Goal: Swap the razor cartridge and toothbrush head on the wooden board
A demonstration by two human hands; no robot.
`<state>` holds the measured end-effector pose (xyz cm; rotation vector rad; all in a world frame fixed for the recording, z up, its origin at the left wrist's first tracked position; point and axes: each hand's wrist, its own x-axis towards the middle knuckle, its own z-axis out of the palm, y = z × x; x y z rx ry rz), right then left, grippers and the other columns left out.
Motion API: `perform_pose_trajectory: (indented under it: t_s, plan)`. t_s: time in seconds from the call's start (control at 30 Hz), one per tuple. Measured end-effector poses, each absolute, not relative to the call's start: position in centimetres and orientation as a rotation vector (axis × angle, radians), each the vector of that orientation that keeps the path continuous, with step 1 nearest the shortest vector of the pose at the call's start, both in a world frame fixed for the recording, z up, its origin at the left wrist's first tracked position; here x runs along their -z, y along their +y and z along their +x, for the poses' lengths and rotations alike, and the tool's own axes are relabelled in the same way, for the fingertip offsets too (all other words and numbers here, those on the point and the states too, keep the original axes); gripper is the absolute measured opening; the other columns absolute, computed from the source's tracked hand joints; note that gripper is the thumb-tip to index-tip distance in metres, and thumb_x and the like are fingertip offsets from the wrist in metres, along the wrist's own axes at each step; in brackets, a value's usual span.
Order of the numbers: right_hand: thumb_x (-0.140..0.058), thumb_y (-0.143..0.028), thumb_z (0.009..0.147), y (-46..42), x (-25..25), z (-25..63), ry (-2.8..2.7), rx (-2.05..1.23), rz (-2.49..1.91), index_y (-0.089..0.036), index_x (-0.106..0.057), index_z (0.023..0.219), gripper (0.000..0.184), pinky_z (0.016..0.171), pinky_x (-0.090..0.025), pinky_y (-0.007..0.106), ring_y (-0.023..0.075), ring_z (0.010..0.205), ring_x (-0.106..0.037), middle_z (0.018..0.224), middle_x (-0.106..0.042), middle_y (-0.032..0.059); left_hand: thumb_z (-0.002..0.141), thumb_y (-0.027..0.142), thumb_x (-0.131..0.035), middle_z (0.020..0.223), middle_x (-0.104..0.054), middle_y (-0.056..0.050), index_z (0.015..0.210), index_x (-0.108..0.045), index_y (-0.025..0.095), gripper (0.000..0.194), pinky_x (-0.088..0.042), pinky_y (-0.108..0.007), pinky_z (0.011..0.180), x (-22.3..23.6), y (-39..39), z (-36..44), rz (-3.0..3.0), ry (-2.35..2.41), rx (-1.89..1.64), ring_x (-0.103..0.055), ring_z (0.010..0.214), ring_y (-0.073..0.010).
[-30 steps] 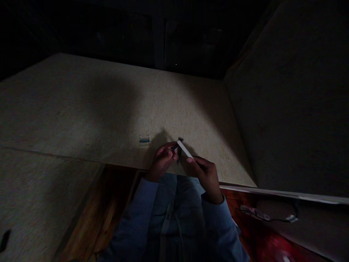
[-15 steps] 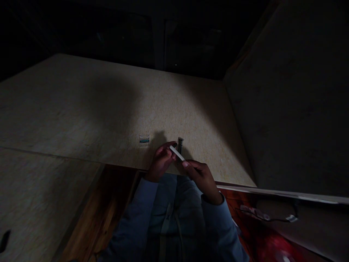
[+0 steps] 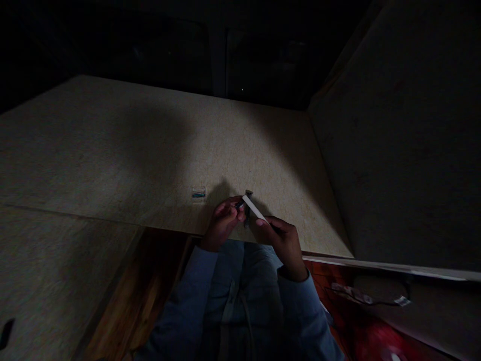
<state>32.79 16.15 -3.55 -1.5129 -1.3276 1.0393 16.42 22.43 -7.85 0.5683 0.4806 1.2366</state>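
My right hand [image 3: 284, 243] pinches a flat white stick [image 3: 254, 208] near its lower end, with the tip pointing up and left. Between the fingertips of my left hand [image 3: 221, 220] is a small dark piece [image 3: 239, 204], too dim to name. The stick's tip lies close to that piece; whether they touch I cannot tell. Just beyond the hands, a T-shaped razor [image 3: 249, 192] lies on the table, its handle partly hidden behind the stick. Left of my hands sits a small clear case [image 3: 199, 194] with a teal and dark strip in it.
The pale, speckled tabletop [image 3: 225, 135] ends just in front of my lap. A dark upright panel [image 3: 398, 150] borders it on the right. Another pale surface [image 3: 45, 271] adjoins at lower left. A cable [image 3: 387, 302] and red cloth [image 3: 379, 336] lie low on the right.
The white stick went down and left across the left fingertips, then back up and right to about where it began. My left hand stays nearly still; razor and case have not moved.
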Motion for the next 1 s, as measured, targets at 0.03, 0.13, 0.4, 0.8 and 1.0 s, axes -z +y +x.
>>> perform_pose_trajectory:
  t_s: [0.03,0.13,0.4,0.8,1.0]
  plan:
    - [-0.066,-0.049,0.09,16.1,3.4,32.7,-1.354,-1.059,-1.493,-0.02,-0.081,0.098,0.033,0.07,-0.048,0.026,0.0189,0.078,-0.066,0.085,-0.075,0.0029,0.065,0.041,-0.091,0.077,-0.061,-0.002,0.1,-0.075,0.015,0.046,-0.044,-0.025,0.061,7.8,22.4,16.4,0.574,0.499,-1.237,-0.052,0.063,-0.0101]
    - [-0.061,-0.049,0.093,16.0,3.1,32.4,-1.475,-1.139,-1.42,-0.017,-0.08,0.094,0.037,0.06,-0.042,0.024,0.015,0.065,-0.058,0.069,-0.066,0.0007,0.067,0.043,-0.089,0.078,-0.063,-0.003,0.102,-0.075,0.016,0.047,-0.044,-0.025,0.062,7.6,22.3,16.3,0.599,0.573,-1.227,-0.052,0.065,-0.0109]
    - [-0.056,-0.056,0.093,16.2,3.5,33.2,-1.392,-0.992,-1.605,-0.014,-0.078,0.09,0.048,0.057,-0.037,0.024,0.0141,0.062,-0.051,0.064,-0.059,0.0004,0.065,0.042,-0.091,0.078,-0.061,-0.002,0.101,-0.075,0.016,0.047,-0.044,-0.025,0.062,7.7,22.4,16.4,0.57,0.49,-1.238,-0.051,0.063,-0.009]
    - [-0.048,-0.056,0.097,15.9,3.9,34.3,-1.257,-0.82,-1.686,-0.015,-0.071,0.102,0.047,0.058,-0.04,0.026,0.0156,0.061,-0.055,0.065,-0.06,0.0003,0.064,0.042,-0.091,0.08,-0.062,-0.002,0.1,-0.073,0.015,0.049,-0.043,-0.027,0.063,8.2,22.6,16.3,0.574,0.542,-1.248,-0.051,0.063,-0.0094]
    - [-0.046,-0.054,0.098,15.4,3.9,35.0,-1.193,-0.852,-1.684,-0.018,-0.063,0.101,0.04,0.052,-0.039,0.024,0.0148,0.054,-0.054,0.062,-0.059,-0.0013,0.067,0.048,-0.088,0.079,-0.061,-0.001,0.099,-0.073,0.017,0.047,-0.043,-0.027,0.062,8.4,22.7,16.3,0.641,0.533,-1.259,-0.051,0.062,-0.0089]
